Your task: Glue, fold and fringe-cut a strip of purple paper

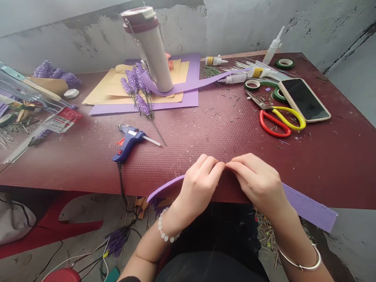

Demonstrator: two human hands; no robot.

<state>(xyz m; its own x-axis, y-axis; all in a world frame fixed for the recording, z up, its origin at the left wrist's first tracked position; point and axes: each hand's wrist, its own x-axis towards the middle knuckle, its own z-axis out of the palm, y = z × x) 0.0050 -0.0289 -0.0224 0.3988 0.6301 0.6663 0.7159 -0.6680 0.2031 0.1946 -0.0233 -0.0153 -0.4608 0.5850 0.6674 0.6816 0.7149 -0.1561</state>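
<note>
A long purple strip (310,206), like felt or foam paper, runs behind both wrists at the table's front edge. Its left end (165,188) curves out past my left hand (202,180), and the other end sticks out beyond my right hand (258,178). Both hands are closed in a pinch, fingertips meeting over the edge of the table. The middle of the strip is hidden by my hands. Left of them lies a blue hot glue gun (129,143) with a glue stick in its back. Scissors (277,115) with red and yellow handles rest to the right.
A tumbler (157,55) stands on tan and purple sheets (188,100) beside purple flower sprigs (136,84). Another purple strip (196,85) curls round its base. At right are a phone (305,100), green tape rolls (284,63) and glue bottles (273,49). Stem clippings litter the table.
</note>
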